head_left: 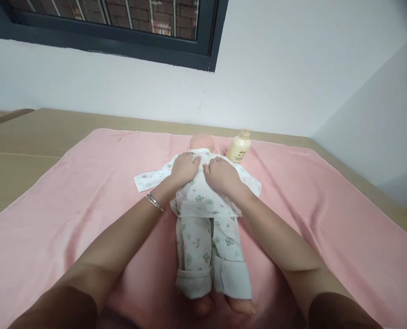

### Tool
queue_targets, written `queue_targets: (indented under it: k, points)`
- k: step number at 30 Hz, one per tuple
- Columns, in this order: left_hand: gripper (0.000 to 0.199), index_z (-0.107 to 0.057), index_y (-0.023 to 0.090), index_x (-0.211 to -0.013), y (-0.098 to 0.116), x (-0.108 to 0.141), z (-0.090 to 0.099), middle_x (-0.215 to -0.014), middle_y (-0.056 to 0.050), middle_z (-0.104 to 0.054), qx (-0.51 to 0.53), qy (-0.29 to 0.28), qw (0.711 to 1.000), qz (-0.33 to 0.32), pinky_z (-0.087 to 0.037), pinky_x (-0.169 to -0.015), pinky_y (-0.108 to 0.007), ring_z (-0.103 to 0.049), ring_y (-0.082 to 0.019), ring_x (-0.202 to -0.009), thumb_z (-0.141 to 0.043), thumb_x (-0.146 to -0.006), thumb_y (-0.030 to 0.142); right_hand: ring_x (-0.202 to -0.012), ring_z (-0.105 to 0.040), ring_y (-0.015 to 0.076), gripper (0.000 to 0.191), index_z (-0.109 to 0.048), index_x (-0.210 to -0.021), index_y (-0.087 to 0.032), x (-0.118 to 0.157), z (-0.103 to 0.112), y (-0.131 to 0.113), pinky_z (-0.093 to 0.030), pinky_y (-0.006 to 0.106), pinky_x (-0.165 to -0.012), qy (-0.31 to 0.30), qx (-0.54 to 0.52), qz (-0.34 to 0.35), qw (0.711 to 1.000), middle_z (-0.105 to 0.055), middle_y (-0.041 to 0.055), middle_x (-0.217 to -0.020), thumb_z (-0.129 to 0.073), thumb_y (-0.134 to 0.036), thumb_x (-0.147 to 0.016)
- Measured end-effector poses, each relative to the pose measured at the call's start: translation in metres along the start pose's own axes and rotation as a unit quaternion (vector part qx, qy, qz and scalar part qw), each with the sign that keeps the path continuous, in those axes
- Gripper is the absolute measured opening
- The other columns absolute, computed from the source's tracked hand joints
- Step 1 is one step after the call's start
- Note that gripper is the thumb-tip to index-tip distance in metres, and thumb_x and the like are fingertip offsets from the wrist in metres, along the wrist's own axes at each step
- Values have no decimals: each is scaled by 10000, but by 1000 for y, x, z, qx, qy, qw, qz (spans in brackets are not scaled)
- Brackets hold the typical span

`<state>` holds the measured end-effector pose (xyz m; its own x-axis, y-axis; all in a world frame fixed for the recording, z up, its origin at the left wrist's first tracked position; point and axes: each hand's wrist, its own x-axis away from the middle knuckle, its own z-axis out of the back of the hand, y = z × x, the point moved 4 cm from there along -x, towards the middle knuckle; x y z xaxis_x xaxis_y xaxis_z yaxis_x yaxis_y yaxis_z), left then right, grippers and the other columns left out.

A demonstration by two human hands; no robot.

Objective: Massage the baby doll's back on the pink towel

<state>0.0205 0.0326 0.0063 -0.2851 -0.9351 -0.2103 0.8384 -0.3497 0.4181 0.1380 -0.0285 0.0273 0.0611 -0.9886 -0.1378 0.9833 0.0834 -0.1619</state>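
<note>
Here the left hand [187,167] and right hand [221,174] rest open, palms down, on the dressed doll's [202,142] printed shirt [206,196], rolled-cuff trousers [196,246] already on below them, feet [240,305] bare.

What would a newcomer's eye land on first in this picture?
First, the doll in printed white clothes, lying mid-picture on a pink blanket, with the left hand and right hand resting on its upper body. Next, the pale yellow bottle right of its head; then the dark window frame, upper left.
</note>
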Motion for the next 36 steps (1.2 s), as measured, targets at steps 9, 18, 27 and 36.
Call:
queue_targets:
  k: [9,18,27,36]
  points:
    - [464,-666,60,-1120,7,6,-2,-1175,-186,-704,-36,25,999,3,-470,-1020,-407,-635,-300,-1147,-287,-1018,307,-1379,-465,324,482,-568,-1282,-57,-29,-18,26,-352,443,-1154,26,-117,31,992,-541,230,-1454,-318,-390,-1040]
    - [442,-658,68,-1134,14,10,2,-1189,-181,-696,-62,12,998,2,-475,-1026,-402,-625,-296,-1159,-287,-1015,276,-1404,-455,343,548,-510,-1388,-52,-30,-16,32,-351,461,-1167,19,-131,55,990,-504,226,-1503,-366,-432,-1021]
    - [396,-627,53,-1193,35,24,10,-1249,-200,-665,-78,-34,996,-28,-460,-1061,-372,-614,-279,-1208,-315,-973,159,-1224,-594,323,478,-597,-1253,-67,-20,-6,21,-451,400,-1013,11,-61,16,998,-656,214,-1294,-313,-380,-1031]
    - [485,-616,58,-1240,17,14,10,-1322,-208,-641,-20,-27,999,20,-454,-1061,-414,-584,-320,-1242,-354,-971,364,-1038,-662,327,458,-680,-1059,-105,-3,5,7,-489,395,-829,-29,1,-12,1000,-713,212,-1132,-295,-351,-1029]
